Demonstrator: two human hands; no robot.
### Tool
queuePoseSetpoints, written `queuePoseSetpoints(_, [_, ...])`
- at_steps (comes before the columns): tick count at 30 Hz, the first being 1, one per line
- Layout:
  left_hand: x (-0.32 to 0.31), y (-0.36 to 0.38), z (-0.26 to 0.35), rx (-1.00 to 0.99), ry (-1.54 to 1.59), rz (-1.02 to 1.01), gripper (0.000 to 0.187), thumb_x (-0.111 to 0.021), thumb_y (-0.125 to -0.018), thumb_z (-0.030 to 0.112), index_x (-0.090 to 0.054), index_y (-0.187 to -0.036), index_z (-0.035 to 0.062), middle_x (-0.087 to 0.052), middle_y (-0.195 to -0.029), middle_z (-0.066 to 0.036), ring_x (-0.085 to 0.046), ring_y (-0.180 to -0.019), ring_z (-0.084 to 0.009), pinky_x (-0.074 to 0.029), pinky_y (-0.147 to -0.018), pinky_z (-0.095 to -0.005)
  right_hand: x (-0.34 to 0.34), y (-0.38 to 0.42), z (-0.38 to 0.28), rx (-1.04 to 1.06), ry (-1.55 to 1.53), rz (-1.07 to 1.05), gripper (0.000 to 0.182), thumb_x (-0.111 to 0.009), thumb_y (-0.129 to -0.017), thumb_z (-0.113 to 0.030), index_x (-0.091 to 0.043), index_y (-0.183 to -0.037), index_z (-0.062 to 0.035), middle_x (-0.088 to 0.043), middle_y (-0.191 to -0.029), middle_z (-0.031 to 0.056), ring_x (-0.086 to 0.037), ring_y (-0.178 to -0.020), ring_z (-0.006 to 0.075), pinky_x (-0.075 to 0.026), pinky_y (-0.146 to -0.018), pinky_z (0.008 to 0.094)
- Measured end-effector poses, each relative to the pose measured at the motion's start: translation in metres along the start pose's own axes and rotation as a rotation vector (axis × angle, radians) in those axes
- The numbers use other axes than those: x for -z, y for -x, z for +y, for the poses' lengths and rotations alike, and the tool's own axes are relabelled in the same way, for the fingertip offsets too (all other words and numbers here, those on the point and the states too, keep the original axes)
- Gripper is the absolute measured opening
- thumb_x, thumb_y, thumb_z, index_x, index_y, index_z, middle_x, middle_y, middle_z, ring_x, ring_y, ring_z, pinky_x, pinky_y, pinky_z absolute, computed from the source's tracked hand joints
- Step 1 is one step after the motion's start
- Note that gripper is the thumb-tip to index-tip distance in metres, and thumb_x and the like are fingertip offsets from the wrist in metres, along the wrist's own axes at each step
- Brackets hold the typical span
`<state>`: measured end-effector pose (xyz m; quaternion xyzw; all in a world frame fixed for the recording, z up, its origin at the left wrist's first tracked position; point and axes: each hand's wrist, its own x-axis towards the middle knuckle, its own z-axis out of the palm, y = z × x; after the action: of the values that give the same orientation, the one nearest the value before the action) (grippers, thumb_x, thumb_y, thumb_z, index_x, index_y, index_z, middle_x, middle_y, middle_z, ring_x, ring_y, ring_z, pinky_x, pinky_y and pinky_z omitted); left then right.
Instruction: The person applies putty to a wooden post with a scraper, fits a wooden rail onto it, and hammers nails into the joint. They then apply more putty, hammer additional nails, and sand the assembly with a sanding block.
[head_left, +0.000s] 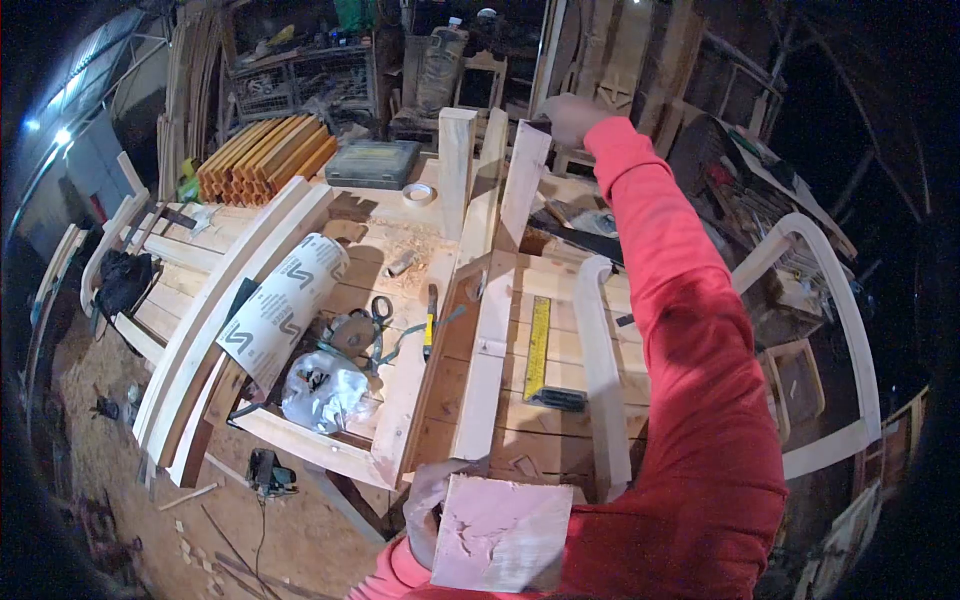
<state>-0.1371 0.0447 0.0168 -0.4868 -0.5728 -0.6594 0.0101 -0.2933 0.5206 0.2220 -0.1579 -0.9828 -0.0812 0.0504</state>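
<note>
Close below the camera is the squared end of a wooden post [505, 530], pinkish and torn in the grain. My left hand [425, 510] curls round its left side, with part of the fingers hidden. My right hand [572, 120] reaches to the far end of the bench, closed beside the top of an upright wooden post [524, 185]; what its fingers hold is not clear. Between my hands, a pale rail [484, 375] runs along the planks. A yellow-bladed try square [537, 350] lies right of it, and a yellow-and-black cutter [430, 325] to its left.
A curved wooden leg [602, 380] lies to the right. On the left are a printed sandpaper roll [285, 300], scissors [380, 315] and a clear plastic bag [325, 390]. Farther back stand a tool case [372, 163], a tape roll [418, 194] and stacked orange slats [265, 155].
</note>
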Motion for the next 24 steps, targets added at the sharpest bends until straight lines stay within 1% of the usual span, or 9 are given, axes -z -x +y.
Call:
queuePoseSetpoints(3, [-0.007,0.007,-0.002,0.032,0.089,0.068,0.066,-0.078,-0.079,0.016,-0.04,-0.132,0.0072,-0.058,-0.117,-0.024,-0.061,-0.1,-0.0326,-0.05,-0.086,-0.043,-0.024,-0.027,0.023,0.074,0.123,-0.004,0.036,-0.071,-0.074,-0.004,-0.074,-0.109,-0.0104,-0.073,-0.099,0.0184,-0.071,-0.094,0.0352,-0.056,-0.08,0.0462])
queuePoseSetpoints(6, [-0.013,0.005,-0.003,0.051,0.125,0.097,0.062,-0.075,-0.081,0.016,-0.041,-0.132,0.0064,-0.059,-0.118,-0.023,-0.061,-0.101,-0.0319,-0.05,-0.087,-0.0427,-0.028,-0.03,0.032,0.068,0.084,-0.004,0.035,-0.073,-0.073,-0.007,-0.074,-0.107,-0.0079,-0.072,-0.098,0.02,-0.071,-0.095,0.0352,-0.056,-0.08,0.0463])
queuePoseSetpoints(9, [-0.016,0.005,-0.004,0.074,0.136,0.103,0.058,-0.073,-0.083,0.017,-0.042,-0.131,0.0056,-0.059,-0.118,-0.022,-0.061,-0.102,-0.0311,-0.051,-0.088,-0.0423,-0.03,-0.043,0.041,0.029,0.296,-0.029,0.027,-0.061,-0.082,-0.008,-0.072,-0.107,-0.0061,-0.07,-0.104,0.022,-0.068,-0.096,0.0405,-0.054,-0.082,0.0461])
queuePoseSetpoints(12, [-0.016,0.006,-0.003,0.087,0.143,0.104,0.054,-0.07,-0.085,0.017,-0.044,-0.131,0.0047,-0.059,-0.119,-0.021,-0.061,-0.103,-0.0304,-0.051,-0.089,-0.042,-0.03,-0.04,0.068,-0.129,0.31,-0.002,0.027,-0.062,-0.083,-0.012,-0.072,-0.107,-0.0033,-0.07,-0.106,0.0227,-0.067,-0.097,0.0426,-0.053,-0.083,0.047])
queuePoseSetpoints(15, [-0.017,0.006,-0.003,0.093,0.148,0.102,0.051,-0.068,-0.087,0.018,-0.045,-0.13,0.0039,-0.059,-0.12,-0.02,-0.061,-0.104,-0.0296,-0.051,-0.09,-0.0416,-0.004,-0.016,0.065,-0.181,0.004,0.204,0.031,-0.061,-0.082,-0.016,-0.071,-0.107,-0.0004,-0.069,-0.109,0.0242,-0.066,-0.099,0.0446,-0.053,-0.085,0.0484])
queuePoseSetpoints(18, [-0.019,0.006,-0.004,0.109,0.168,0.094,0.048,-0.065,-0.089,0.018,-0.046,-0.13,0.0031,-0.059,-0.12,-0.019,-0.061,-0.105,-0.0289,-0.051,-0.091,-0.0413,0.017,-0.028,0.066,-0.161,-0.055,0.129,0.036,-0.06,-0.077,-0.018,-0.071,-0.106,0.0003,-0.068,-0.11,0.0254,-0.066,-0.101,0.0445,-0.052,-0.086,0.0498])
queuePoseSetpoints(19, [-0.019,0.006,-0.005,0.113,0.177,0.095,0.047,-0.065,-0.089,0.018,-0.047,-0.13,0.0029,-0.059,-0.12,-0.019,-0.061,-0.106,-0.0287,-0.051,-0.091,-0.0412,0.02,-0.03,0.06,-0.213,-0.044,0.124,0.038,-0.06,-0.071,-0.016,-0.072,-0.101,0.0028,-0.067,-0.111,0.0276,-0.066,-0.103,0.0437,-0.052,-0.087,0.049])
queuePoseSetpoints(22, [-0.018,0.009,-0.004,0.145,0.211,0.103,0.044,-0.062,-0.091,0.019,-0.048,-0.129,0.0021,-0.059,-0.121,-0.018,-0.061,-0.107,-0.0279,-0.051,-0.092,-0.0408,0.027,-0.029,0.042,-0.157,0.005,0.078,0.038,-0.061,-0.069,-0.017,-0.073,-0.098,0.0035,-0.067,-0.111,0.028,-0.066,-0.103,0.0432,-0.052,-0.087,0.0484])
queuePoseSetpoints(24, [-0.015,0.013,-0.003,0.193,0.26,0.11,0.042,-0.061,-0.093,0.019,-0.049,-0.129,0.0015,-0.059,-0.121,-0.018,-0.061,-0.107,-0.0274,-0.051,-0.092,-0.0406,0.027,-0.038,0.036,-0.088,0.107,0.031,0.037,-0.062,-0.068,-0.017,-0.074,-0.097,0.0026,-0.068,-0.11,0.0275,-0.066,-0.102,0.0429,-0.053,-0.086,0.0481])
